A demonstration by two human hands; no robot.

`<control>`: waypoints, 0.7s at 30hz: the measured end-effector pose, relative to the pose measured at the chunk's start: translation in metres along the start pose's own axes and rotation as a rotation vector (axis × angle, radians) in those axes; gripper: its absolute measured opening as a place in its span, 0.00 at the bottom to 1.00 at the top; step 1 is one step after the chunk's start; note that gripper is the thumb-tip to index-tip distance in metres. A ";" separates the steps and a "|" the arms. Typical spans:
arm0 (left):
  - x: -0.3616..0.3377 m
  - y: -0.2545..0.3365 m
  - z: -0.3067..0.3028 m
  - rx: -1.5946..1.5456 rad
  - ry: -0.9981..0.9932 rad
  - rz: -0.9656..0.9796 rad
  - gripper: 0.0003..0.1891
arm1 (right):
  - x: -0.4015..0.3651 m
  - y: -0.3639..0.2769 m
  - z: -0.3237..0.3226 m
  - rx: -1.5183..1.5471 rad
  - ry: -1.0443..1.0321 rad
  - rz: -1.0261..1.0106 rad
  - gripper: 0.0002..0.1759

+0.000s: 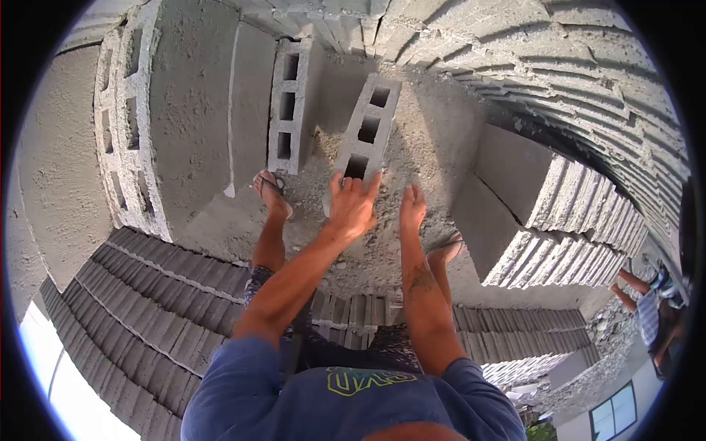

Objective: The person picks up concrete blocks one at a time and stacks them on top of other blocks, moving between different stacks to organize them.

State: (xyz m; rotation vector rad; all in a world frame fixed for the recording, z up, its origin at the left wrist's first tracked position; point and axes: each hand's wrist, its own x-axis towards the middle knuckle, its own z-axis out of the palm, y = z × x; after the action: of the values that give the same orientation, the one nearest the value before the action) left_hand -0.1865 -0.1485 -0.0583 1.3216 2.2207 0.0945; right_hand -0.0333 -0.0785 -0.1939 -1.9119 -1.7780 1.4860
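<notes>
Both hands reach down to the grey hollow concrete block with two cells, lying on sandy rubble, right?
No: the head view shows the grey hollow concrete block has three cells, not two. The left hand and right hand do reach down to it on the sandy rubble.

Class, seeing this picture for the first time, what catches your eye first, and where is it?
At centre, the left hand and right hand reach down to a hollow concrete block lying on gritty rubble. Stacked grey blocks crowd the right, and another person shows at the far right edge.
</notes>
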 end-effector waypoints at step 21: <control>-0.095 -0.060 0.138 -0.260 0.162 -0.088 0.50 | 0.067 -0.145 0.107 -1.298 -0.633 -0.961 0.34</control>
State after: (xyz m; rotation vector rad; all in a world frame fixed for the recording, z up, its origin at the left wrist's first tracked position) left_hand -0.1313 -0.2876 -0.1552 1.1073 2.3034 0.4563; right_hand -0.2205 -0.0344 -0.1874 -0.2427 -3.6536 0.4993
